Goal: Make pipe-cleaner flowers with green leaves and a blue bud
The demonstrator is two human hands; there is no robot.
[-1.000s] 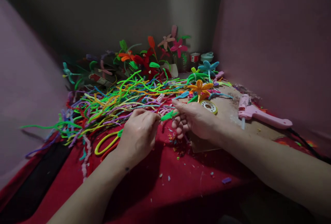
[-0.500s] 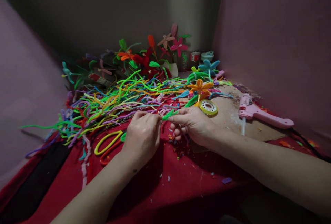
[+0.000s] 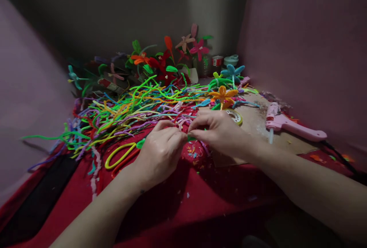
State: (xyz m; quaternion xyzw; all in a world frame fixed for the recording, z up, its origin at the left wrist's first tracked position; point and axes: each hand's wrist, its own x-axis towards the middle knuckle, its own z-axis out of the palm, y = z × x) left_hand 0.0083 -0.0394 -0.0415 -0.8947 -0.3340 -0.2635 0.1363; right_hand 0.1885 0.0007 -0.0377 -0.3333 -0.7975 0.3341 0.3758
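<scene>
My left hand and my right hand meet fingertip to fingertip over the red cloth. Both pinch a short green pipe cleaner piece, now mostly hidden between the fingers. Behind the hands spreads a big heap of coloured pipe cleaners. Yellow-handled scissors lie just left of my left hand. An orange pipe cleaner flower and a yellow tape roll sit right behind my right hand.
A pink glue gun rests on a cardboard sheet at the right. Finished pipe cleaner flowers and small jars stand at the back by the wall. Small cuttings litter the cloth. Pink walls close in on both sides.
Both hands closed together around the green piece, which showed between them before and is now nearly covered. The right hand's fingers curled from loose into a pinch.
</scene>
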